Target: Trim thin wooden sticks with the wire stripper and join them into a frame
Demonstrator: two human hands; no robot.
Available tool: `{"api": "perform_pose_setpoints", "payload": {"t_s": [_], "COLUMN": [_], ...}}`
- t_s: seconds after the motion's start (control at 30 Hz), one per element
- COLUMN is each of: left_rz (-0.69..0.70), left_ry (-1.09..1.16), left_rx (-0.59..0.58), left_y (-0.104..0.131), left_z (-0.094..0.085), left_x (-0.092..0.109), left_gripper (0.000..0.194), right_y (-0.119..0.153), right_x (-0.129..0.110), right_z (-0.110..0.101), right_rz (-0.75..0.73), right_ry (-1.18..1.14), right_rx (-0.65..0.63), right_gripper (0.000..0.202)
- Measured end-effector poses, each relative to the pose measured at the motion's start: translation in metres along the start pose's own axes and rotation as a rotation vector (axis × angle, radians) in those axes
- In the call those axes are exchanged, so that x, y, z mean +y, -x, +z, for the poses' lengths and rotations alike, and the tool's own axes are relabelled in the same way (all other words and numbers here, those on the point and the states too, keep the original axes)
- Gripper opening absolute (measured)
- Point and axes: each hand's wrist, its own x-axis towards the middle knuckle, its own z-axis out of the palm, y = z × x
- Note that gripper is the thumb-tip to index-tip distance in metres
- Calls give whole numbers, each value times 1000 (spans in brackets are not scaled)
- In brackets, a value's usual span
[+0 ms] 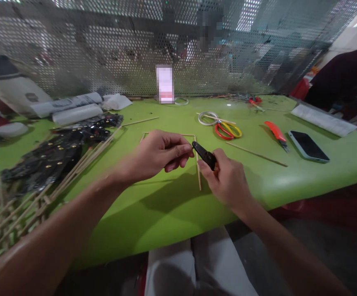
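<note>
The head view looks down over both forearms to a lime-green table (154, 213), smooth and slightly glossy, with a rounded near edge. Nearest that edge, the right hand (228, 181) is clamped around the handle of a small black cutter (203, 155), whose matte, blunt nose points up and left toward the other hand. The left hand (158, 155) sits just left of the cutter, thumb and fingers pinched together, apparently on something thin; what it grips is too small to tell. Under the cutter lies a thin stick frame (198, 168), pale bamboo-like slivers laid as a rectangle, one side running back from the right hand toward the middle of the table.

The step in hand looks like trimming or nipping a stick of this frame. The next move would call for steadying the sliver with the pinch and seating the cutter's nose squarely on it, since such thin wood could split or skid.

Left of the cutter, a loose bundle of long sticks (21, 213) fans out beside crumpled black sheeting with gold dots (55, 152). Right of it and farther back lie red-and-yellow scissors (228, 130), a white tape ring (207, 118), an orange utility knife (276, 133) and a dark phone (308, 146). Beyond stand white paper rolls (73, 109) and a perforated metal screen (135, 49).
</note>
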Motion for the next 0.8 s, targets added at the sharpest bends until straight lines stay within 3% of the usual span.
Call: {"api": "perform_pose_setpoints", "payload": {"t_s": [0.27,0.43,0.57,0.8], "left_rz": [154,275,291,216], "left_ry": [-164,-372,-364,-153], "left_rx": [246,394,359,242], "left_y": [-4,-2,-1,-3], "left_z": [13,17,17,14], "left_x": [-25,-30,-28,-29], "left_gripper": [9,8,10,12], "right_y": [-6,-7,-5,-7], "right_x": [-8,-16,-18,-6], "right_z": [-4,-9,-8,-4], "right_rz": [182,239,208,78], "right_ry": [-133,-89,0,157], "right_rx": [-228,-256,-244,-218], "right_gripper": [45,44,39,44]}}
